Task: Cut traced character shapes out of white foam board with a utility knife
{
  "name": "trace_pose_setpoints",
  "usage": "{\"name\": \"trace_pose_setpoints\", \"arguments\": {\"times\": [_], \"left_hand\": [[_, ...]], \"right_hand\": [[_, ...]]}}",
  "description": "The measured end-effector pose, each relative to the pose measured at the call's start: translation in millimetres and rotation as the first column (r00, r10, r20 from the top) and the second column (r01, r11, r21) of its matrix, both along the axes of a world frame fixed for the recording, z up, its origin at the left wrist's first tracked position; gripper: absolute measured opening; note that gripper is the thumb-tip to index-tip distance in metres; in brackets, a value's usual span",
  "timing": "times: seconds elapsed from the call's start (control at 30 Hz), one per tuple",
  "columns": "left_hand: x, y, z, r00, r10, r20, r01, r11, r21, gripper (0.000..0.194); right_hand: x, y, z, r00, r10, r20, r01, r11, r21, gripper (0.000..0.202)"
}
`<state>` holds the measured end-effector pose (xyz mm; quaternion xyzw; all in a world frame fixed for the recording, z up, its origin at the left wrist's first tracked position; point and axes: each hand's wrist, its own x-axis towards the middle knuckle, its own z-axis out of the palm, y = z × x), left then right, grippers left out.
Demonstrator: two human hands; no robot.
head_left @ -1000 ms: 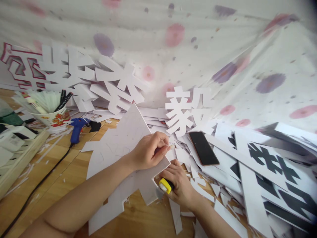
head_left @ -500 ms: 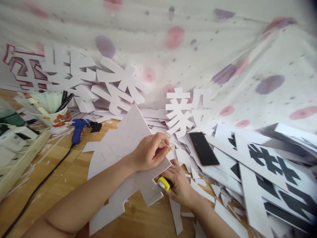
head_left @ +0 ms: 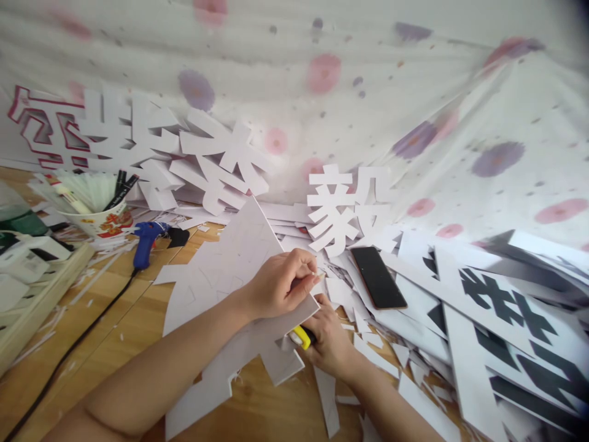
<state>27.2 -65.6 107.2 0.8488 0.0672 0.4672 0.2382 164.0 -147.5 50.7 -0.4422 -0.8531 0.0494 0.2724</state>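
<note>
A large white foam sheet (head_left: 207,264) with faint drawn lines and cut, angular edges lies tilted in front of me. My left hand (head_left: 283,282) rests over its right part, thumb and fingers pinched on a small pale piece whose tip shows near the thumb. Just below and to the right, my right hand (head_left: 329,337) is closed around a yellow and black cutter (head_left: 302,337) beside the sheet's corner. The cutter's blade cannot be made out clearly.
A blue glue gun (head_left: 146,244) with a black cable and a cup of sticks and markers (head_left: 108,221) are at left. Cut white characters (head_left: 331,209) lean at the back. A phone (head_left: 378,277) and printed sheets (head_left: 469,362) lie right among scraps.
The yellow cutter in my right hand has shifted and turned slightly beside the sheet's corner. My left hand has barely moved.
</note>
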Motion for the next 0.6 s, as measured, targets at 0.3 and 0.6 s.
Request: {"name": "trace_pose_setpoints", "arguments": {"times": [0.3,0.6], "left_hand": [[7,13,-5.3,0.976,0.092,-0.195,-0.094,0.996,-0.001,0.005],[25,41,7.1,0.78,0.431,-0.454,-0.483,0.876,0.0,0.01]], "right_hand": [[24,-12,13.5,0.95,-0.205,-0.237,0.18,0.976,-0.123,0.01],[19,-15,21.0,0.635,-0.569,-0.523,0.062,0.712,-0.699,0.037]]}}
